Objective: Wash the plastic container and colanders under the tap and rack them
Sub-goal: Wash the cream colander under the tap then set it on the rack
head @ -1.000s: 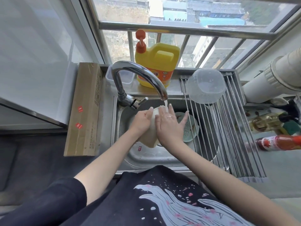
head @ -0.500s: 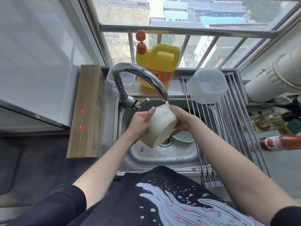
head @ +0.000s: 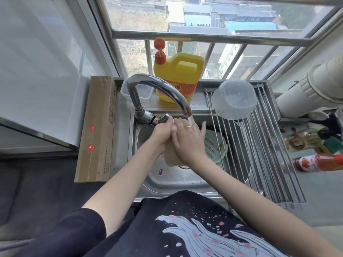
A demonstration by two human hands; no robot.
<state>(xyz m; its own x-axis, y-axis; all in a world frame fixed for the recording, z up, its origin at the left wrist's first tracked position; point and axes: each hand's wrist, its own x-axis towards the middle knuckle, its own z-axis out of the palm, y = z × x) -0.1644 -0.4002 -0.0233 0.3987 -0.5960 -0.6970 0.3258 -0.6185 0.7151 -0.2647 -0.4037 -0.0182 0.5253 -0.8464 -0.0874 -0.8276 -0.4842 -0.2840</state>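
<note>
I hold a cream colander (head: 171,157) over the sink (head: 172,179), under the tap (head: 159,89). My left hand (head: 160,135) grips its left side; my right hand (head: 188,138) lies flat on it, fingers spread. A green colander (head: 214,145) sits in the sink's right side. The clear container (head: 233,99) rests upside down at the rack's (head: 269,154) far end.

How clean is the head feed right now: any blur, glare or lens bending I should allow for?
Head view: daylight from the window, no harsh glare on the sink; wide-angle bending curves the window bars and rack; slight motion blur on the red sauce bottle at the right edge; both hands cover most of the cream colander.
</note>
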